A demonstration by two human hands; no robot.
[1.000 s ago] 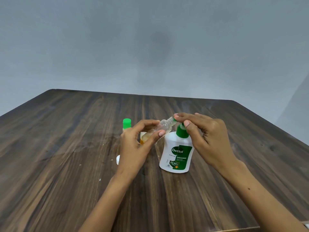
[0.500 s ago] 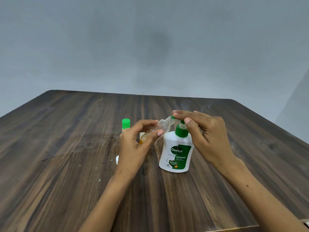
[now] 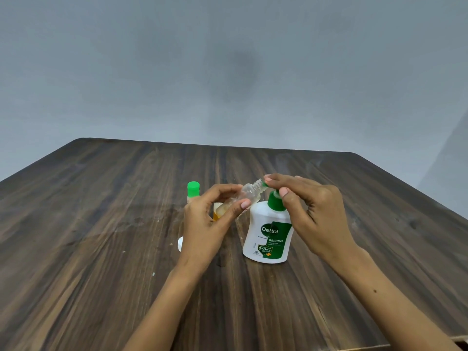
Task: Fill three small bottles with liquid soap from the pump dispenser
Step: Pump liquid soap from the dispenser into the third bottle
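Note:
A white pump dispenser (image 3: 268,234) with a green label and green pump head stands on the wooden table (image 3: 101,224). My left hand (image 3: 207,221) holds a small clear bottle (image 3: 249,195) tilted, its open neck against the green nozzle; a little amber soap lies in its low end. My right hand (image 3: 306,211) rests on the pump head, fingertips over the top, thumb on the collar. Behind my left hand stands a second small bottle with a green cap (image 3: 193,188). Another small bottle holding amber liquid (image 3: 216,211) shows partly between my fingers.
A small white cap (image 3: 180,243) lies on the table at the left edge of my left wrist. A grey wall rises behind the table's far edge. The table's right edge runs diagonally past my right forearm.
The pump head has risen a little under my right hand. The small bottle stays tilted at the nozzle, and my left hand has barely moved.

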